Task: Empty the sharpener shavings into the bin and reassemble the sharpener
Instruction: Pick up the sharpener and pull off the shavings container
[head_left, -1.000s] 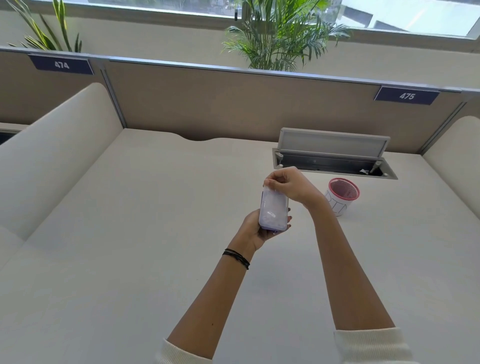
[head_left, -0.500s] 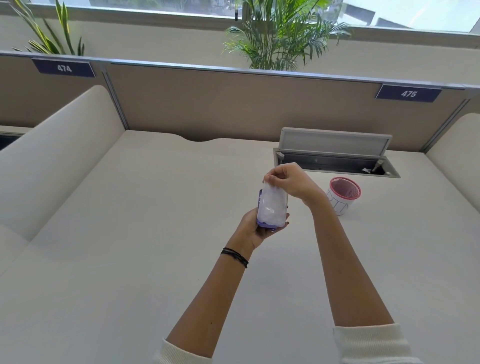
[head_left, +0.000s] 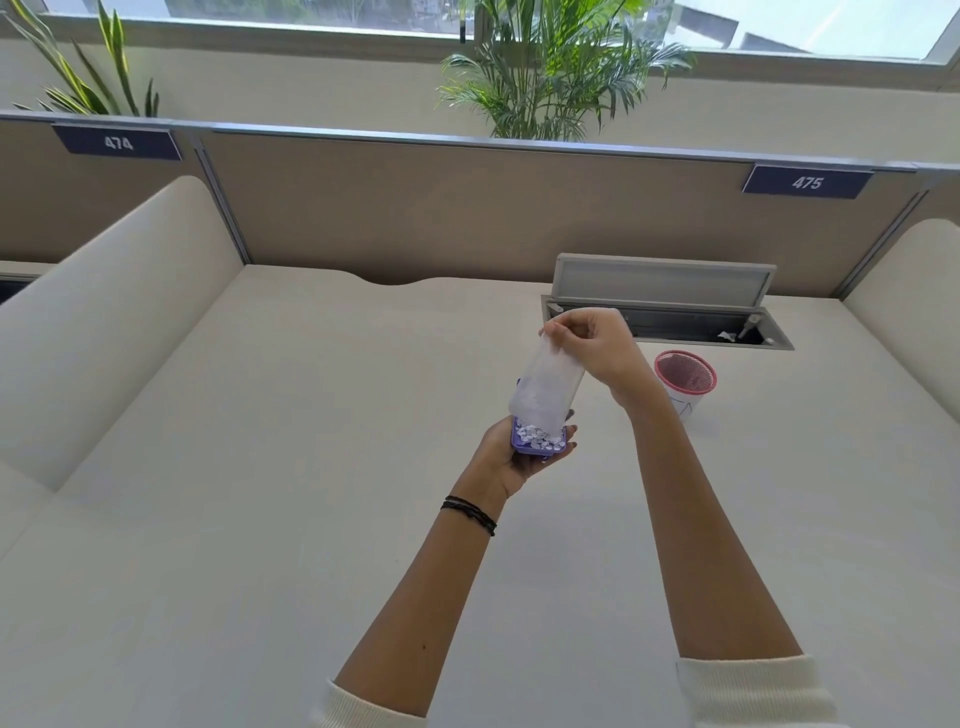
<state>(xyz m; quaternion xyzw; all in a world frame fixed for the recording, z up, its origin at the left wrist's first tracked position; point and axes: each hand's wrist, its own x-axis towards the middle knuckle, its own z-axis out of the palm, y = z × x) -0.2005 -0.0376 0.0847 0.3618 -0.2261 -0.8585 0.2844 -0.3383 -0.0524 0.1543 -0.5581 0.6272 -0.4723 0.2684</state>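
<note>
– What do you see in my hands?

– I see your left hand (head_left: 511, 457) cupped under the purple base (head_left: 535, 443) of the sharpener. Your fingers wrap around it from below and hold it tight. Little white shavings (head_left: 537, 437) lie on top of the base.

– And my other hand?

– Your right hand (head_left: 592, 345) is higher up. Its fingertips pinch the top edge of the clear cover (head_left: 548, 387). The cover tilts, with its bottom end right at the purple base and its top end up by your right hand. I cannot tell if the two parts touch.

– Where is the bin?

– I see the small white bin (head_left: 687, 382) with a pink rim on the desk (head_left: 260, 467), to the right of your right wrist. Both hands are up above the desk, near the bin but not over it.

– Anything on my arm?

– A black band (head_left: 470, 514) sits on your left wrist.
</note>
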